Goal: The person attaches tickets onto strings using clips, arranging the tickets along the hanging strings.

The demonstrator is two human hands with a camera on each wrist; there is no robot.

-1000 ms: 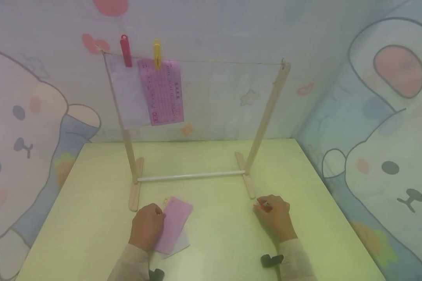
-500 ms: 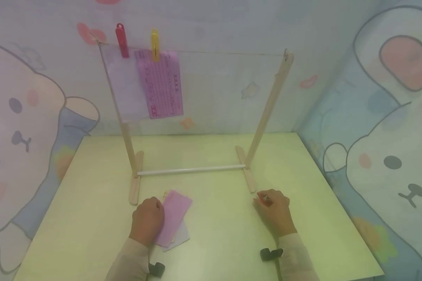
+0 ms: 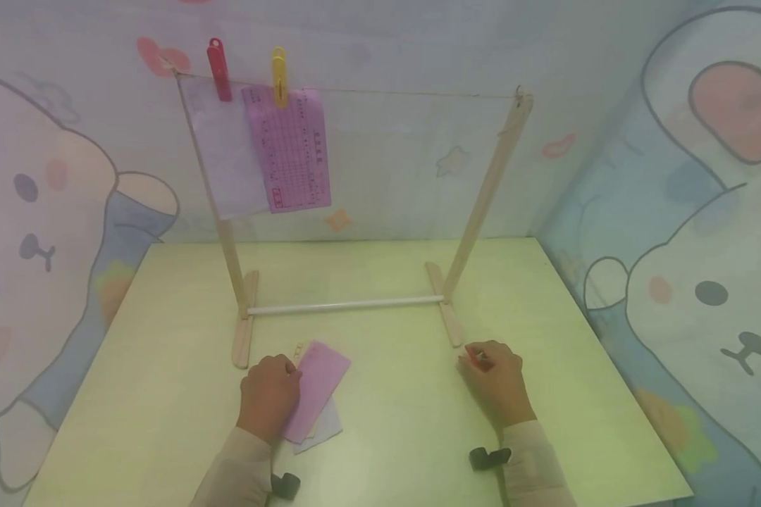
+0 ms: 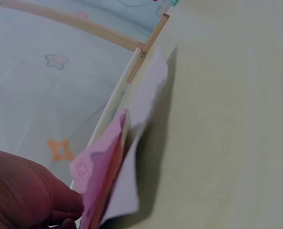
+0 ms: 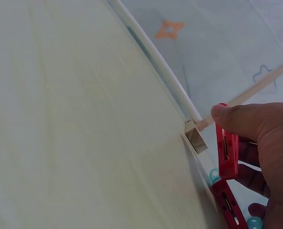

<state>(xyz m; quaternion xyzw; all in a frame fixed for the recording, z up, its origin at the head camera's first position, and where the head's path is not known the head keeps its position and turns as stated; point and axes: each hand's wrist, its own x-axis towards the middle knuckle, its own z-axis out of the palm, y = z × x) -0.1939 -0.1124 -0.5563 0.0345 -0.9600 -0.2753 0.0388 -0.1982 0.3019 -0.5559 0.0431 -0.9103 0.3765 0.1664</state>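
On the table my left hand [image 3: 269, 394] pinches the left edge of a pink printed paper slip [image 3: 320, 387]. In the left wrist view the slip's sheets bend upward beside the fingers, over a white paper [image 4: 148, 95]. That white paper [image 3: 326, 429] pokes out below the pink one, and a bit of yellow paper [image 3: 299, 350] shows at its top. My right hand [image 3: 497, 384], by the rack's right foot, grips a red clothespin [image 5: 228, 152] between thumb and fingers. Below it lie another red clothespin [image 5: 228, 205] and a teal one [image 5: 214, 175], mostly hidden from the head view.
A wooden rack with a white crossbar [image 3: 345, 305] stands behind the hands. On its string [image 3: 406, 92], a red clothespin [image 3: 218, 70] holds a white sheet [image 3: 228, 155] and a yellow clothespin [image 3: 280, 77] holds a pink form [image 3: 292, 151]. The right post [image 3: 491, 190] rises near my right hand.
The head view has tipped down, then steadied. My left hand and the pink slip have shifted slightly right, its fingertips now over the slip's edge. The right hand keeps its grip on the red clothespin.
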